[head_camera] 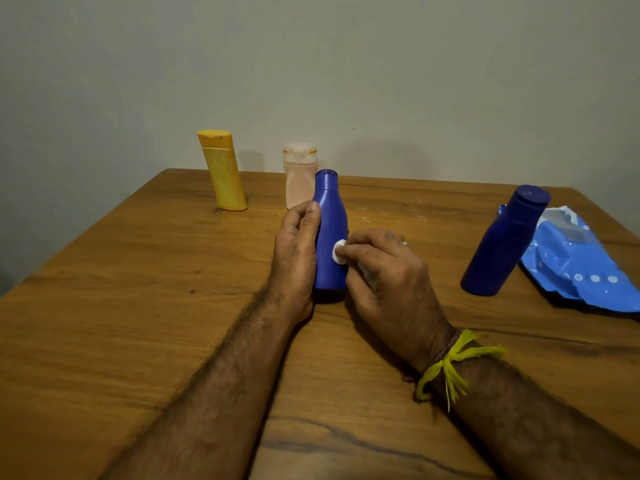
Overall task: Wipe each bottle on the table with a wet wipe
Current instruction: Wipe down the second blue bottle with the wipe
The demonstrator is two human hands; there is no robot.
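While the left hand wraps its fingers around the dark blue bottle, the right hand pinches a small white wipe against its smooth side.

The left hand covers the near blue bottle's left side, so its fingers behind cannot be seen. Most of the wet wipe is buried in the right hand. The blue packet runs off the right edge, partly behind the second blue bottle. The pale bottle's lower right corner is hidden.
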